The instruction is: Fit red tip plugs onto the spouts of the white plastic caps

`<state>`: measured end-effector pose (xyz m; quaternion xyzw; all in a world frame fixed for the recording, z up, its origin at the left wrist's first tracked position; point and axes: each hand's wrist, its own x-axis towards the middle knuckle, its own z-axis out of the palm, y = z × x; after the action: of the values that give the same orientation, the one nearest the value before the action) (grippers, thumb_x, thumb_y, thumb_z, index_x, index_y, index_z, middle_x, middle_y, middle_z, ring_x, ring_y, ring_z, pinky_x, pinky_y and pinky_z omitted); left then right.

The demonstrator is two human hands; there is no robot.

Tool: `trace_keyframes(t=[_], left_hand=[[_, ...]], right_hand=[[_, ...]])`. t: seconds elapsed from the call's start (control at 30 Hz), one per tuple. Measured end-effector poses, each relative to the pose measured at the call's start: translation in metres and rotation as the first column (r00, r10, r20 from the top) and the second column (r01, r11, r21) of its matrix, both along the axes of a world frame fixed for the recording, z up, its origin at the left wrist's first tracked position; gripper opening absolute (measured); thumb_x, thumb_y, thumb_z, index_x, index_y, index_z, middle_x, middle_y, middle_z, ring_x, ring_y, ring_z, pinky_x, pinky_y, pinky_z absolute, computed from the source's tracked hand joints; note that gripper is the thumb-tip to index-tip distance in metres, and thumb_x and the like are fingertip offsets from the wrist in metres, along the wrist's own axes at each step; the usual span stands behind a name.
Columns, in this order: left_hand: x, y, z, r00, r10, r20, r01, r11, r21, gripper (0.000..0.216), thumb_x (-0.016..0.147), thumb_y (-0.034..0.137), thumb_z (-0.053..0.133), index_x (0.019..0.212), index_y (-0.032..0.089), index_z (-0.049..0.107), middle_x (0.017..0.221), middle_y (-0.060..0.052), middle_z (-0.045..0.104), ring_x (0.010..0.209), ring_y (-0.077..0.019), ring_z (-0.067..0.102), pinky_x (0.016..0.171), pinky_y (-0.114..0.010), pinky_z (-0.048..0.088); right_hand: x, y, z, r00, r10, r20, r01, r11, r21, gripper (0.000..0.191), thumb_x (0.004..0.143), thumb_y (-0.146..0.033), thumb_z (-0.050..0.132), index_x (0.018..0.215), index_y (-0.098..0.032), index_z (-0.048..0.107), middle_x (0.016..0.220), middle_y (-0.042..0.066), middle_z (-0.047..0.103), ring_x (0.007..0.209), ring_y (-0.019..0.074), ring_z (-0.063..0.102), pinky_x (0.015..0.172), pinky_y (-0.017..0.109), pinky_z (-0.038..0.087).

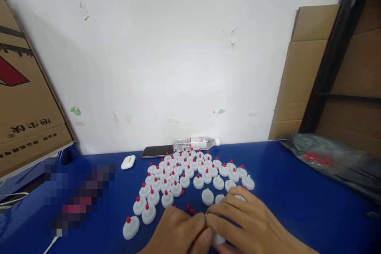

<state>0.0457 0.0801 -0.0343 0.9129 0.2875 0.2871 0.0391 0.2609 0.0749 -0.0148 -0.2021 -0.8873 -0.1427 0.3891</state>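
Note:
My right hand (pixel 251 222) is curled around a white plastic cap (pixel 219 239), which shows only partly below its fingers. My left hand (pixel 178 230) is closed in a pinch against that cap, its thumb and fingertips meeting my right fingers; whatever it pinches is hidden. Just beyond my hands lie several loose small red tips (pixel 192 210). White caps without red tips, such as one bare cap (pixel 207 197), stand close to my right hand. Many white caps with red tips (pixel 167 199) spread across the blue table in rough rows.
At the wall lie a clear plastic bottle (pixel 196 143) and a dark phone (pixel 157 151). A white earphone case (pixel 128 162) sits left of them. On the right is a grey plastic bag (pixel 324 158) with red pieces. Cardboard boxes (pixel 29 99) flank the blue table (pixel 279 190).

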Motion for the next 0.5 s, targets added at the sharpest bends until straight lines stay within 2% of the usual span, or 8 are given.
trace_keyframes(t=[0.1, 0.17, 0.23, 0.3, 0.4, 0.43, 0.5], left_hand=[[-0.002, 0.0, 0.005, 0.998, -0.031, 0.062, 0.04, 0.987, -0.155, 0.062, 0.11, 0.053, 0.015, 0.067, 0.023, 0.049, 0.052, 0.004, 0.053, 0.044, -0.0114, 0.043, 0.047, -0.026, 0.037], [-0.007, -0.004, 0.01, 0.997, 0.038, 0.072, -0.018, 0.967, -0.253, 0.066, 0.109, 0.057, 0.017, 0.064, 0.023, 0.051, 0.053, 0.003, 0.052, 0.048, -0.0117, 0.046, 0.05, -0.024, 0.042], [-0.011, -0.008, 0.013, 0.99, 0.112, 0.087, -0.085, 0.96, -0.268, 0.065, 0.109, 0.057, 0.02, 0.063, 0.024, 0.051, 0.054, 0.002, 0.051, 0.051, -0.0129, 0.049, 0.055, -0.024, 0.047], [-0.015, -0.009, 0.013, 0.992, 0.088, 0.091, -0.07, 0.981, -0.183, 0.06, 0.11, 0.051, 0.022, 0.064, 0.024, 0.051, 0.055, 0.001, 0.051, 0.052, -0.0141, 0.05, 0.058, -0.026, 0.049], [-0.016, -0.004, 0.014, 0.999, -0.039, 0.003, 0.039, 0.997, 0.062, 0.045, 0.107, 0.03, 0.027, 0.067, 0.024, 0.045, 0.055, 0.002, 0.052, 0.048, -0.0144, 0.048, 0.056, -0.03, 0.047], [-0.015, -0.003, 0.015, 0.998, -0.045, -0.047, 0.051, 0.992, 0.118, 0.039, 0.105, 0.024, 0.031, 0.069, 0.024, 0.045, 0.057, 0.002, 0.054, 0.048, -0.0145, 0.049, 0.056, -0.031, 0.046], [-0.015, -0.001, 0.02, 0.992, 0.008, -0.126, 0.01, 0.99, 0.138, 0.027, 0.1, 0.017, 0.039, 0.076, 0.024, 0.047, 0.064, 0.003, 0.06, 0.054, -0.0151, 0.056, 0.058, -0.031, 0.046]], right_hand=[[0.002, 0.001, 0.005, 1.0, -0.014, 0.012, 0.013, 0.999, 0.038, 0.016, 0.101, -0.015, 0.051, 0.102, -0.019, 0.066, 0.09, 0.001, 0.077, 0.071, 0.0138, 0.069, 0.075, 0.032, 0.051], [0.011, 0.007, 0.008, 0.996, -0.09, 0.025, 0.09, 0.995, 0.035, 0.022, 0.099, -0.011, 0.05, 0.11, -0.019, 0.067, 0.101, 0.004, 0.078, 0.078, 0.0153, 0.072, 0.078, 0.033, 0.051], [0.025, 0.015, 0.01, 0.986, -0.167, -0.007, 0.167, 0.985, 0.035, 0.023, 0.1, -0.013, 0.052, 0.114, -0.021, 0.067, 0.107, 0.006, 0.078, 0.088, 0.0179, 0.074, 0.084, 0.034, 0.051], [0.039, 0.024, 0.012, 0.958, -0.282, -0.062, 0.281, 0.959, -0.018, 0.018, 0.101, -0.021, 0.055, 0.115, -0.02, 0.067, 0.106, 0.007, 0.077, 0.087, 0.0206, 0.073, 0.081, 0.036, 0.052], [0.051, 0.03, 0.014, 0.882, -0.462, -0.099, 0.438, 0.878, -0.194, 0.021, 0.102, -0.033, 0.056, 0.119, -0.024, 0.064, 0.1, 0.006, 0.076, 0.081, 0.0227, 0.071, 0.072, 0.035, 0.054], [0.052, 0.029, 0.014, 0.86, -0.501, -0.093, 0.467, 0.848, -0.251, 0.023, 0.102, -0.035, 0.055, 0.121, -0.025, 0.063, 0.098, 0.005, 0.075, 0.08, 0.0228, 0.07, 0.068, 0.034, 0.054], [0.05, 0.026, 0.015, 0.843, -0.532, -0.079, 0.484, 0.815, -0.319, 0.024, 0.102, -0.038, 0.052, 0.122, -0.028, 0.061, 0.097, 0.003, 0.074, 0.08, 0.0228, 0.069, 0.065, 0.033, 0.054]])
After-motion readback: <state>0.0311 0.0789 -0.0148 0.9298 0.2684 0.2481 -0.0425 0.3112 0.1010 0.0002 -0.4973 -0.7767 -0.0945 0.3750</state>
